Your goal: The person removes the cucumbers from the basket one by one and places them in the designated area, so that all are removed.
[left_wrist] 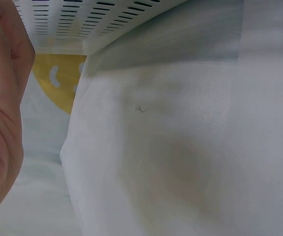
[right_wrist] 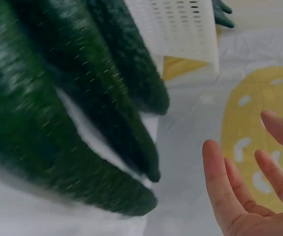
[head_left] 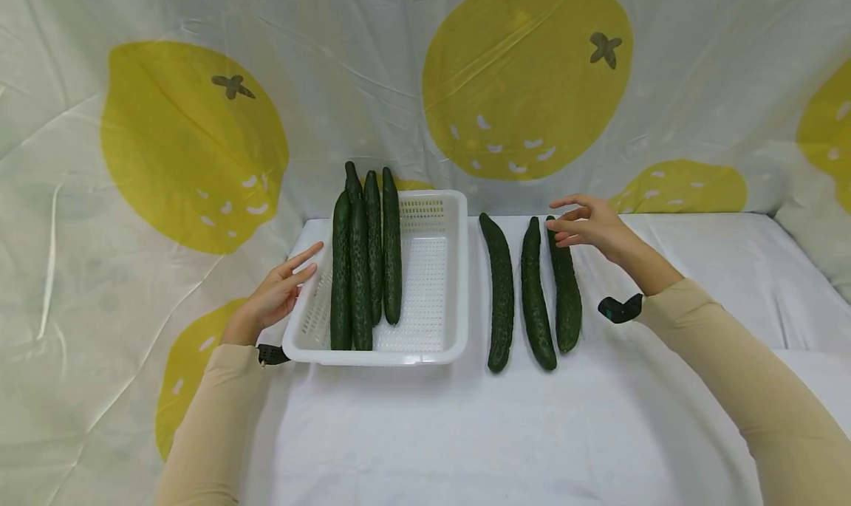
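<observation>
Several dark green cucumbers (head_left: pixel 392 247) lie lengthwise in the left half of a white perforated plastic basket (head_left: pixel 460 284), their far ends above its back rim. My left hand (head_left: pixel 274 299) is at the basket's left side with its fingers extended; whether they touch the wall I cannot tell. To the right of the basket, three cucumbers lie side by side: a left one (head_left: pixel 500 292), a middle one (head_left: pixel 534 292) and a right one (head_left: pixel 566 299). Over the right one's far end is my right hand (head_left: pixel 594 229), fingers spread and holding nothing. The right wrist view shows that hand (right_wrist: pixel 249 211) apart from the cucumbers.
A white cloth covers the table (head_left: pixel 399 432). Behind it hangs a pale curtain (head_left: pixel 359 63) printed with large yellow lemons. Each wrist wears a small black camera, such as the right one (head_left: pixel 620 309).
</observation>
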A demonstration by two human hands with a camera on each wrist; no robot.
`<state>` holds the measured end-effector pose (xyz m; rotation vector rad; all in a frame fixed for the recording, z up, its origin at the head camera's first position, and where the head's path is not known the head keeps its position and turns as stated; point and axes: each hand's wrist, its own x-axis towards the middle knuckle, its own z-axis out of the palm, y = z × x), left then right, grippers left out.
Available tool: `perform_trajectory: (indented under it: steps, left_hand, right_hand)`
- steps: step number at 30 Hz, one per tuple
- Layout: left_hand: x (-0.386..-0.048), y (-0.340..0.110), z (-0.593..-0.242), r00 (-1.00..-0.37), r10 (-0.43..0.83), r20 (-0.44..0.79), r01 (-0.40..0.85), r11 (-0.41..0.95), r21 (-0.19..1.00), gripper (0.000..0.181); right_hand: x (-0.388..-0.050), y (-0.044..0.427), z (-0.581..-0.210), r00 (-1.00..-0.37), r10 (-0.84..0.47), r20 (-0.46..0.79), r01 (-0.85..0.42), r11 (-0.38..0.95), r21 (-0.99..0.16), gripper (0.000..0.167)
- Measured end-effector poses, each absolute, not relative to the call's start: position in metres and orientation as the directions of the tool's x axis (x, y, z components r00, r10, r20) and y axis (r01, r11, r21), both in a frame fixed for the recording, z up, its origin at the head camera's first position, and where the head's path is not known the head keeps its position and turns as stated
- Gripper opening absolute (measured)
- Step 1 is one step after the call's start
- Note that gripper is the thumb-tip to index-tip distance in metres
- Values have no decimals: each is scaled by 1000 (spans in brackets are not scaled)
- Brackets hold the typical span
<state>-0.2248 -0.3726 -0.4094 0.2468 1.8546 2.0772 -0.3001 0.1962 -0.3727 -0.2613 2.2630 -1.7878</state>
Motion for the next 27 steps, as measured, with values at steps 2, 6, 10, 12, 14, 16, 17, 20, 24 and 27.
perform_trajectory:
  steps: [2,6,10,12,14,16,17,20,24,27]
  left_hand:
    - [-225,-373,-410,-926,367,-93,-133,-85,987,54]
    - [-225,-373,-411,-926,368,-87,-124,-78,989,53]
    - [-223,-371,-408,-928,361,-91,-124,-67,990,54]
    - [-222,-369,-405,-928,359,-97,-129,-67,989,54]
    - [-221,-368,-402,-926,365,-99,-136,-76,988,55]
    - [-220,-367,-400,-921,375,-102,-145,-90,985,55]
    - [-221,-367,-400,-919,381,-100,-148,-100,984,55]
    - [-220,-367,-399,-913,396,-95,-154,-118,981,55]
    - [-220,-367,-400,-913,398,-93,-151,-117,982,55]
    - [-222,-370,-404,-920,380,-98,-144,-94,985,55]
  right_hand:
    - [-301,190,-366,-954,-290,-74,11,211,-977,53]
    - [-302,178,-354,-946,-318,-64,18,146,-989,49]
    - [-302,165,-343,-935,-347,-67,43,77,-996,44]
    - [-302,158,-339,-928,-365,-70,56,50,-997,42]
    - [-303,150,-335,-923,-379,-69,61,32,-998,41]
    - [-303,142,-331,-919,-389,-64,58,27,-998,40]
    - [-304,139,-330,-917,-394,-59,54,25,-998,40]
    - [-305,126,-325,-911,-410,-50,45,21,-999,42]
    - [-305,109,-319,-897,-441,-43,39,18,-999,45]
    - [-306,95,-316,-886,-462,-36,41,0,-999,42]
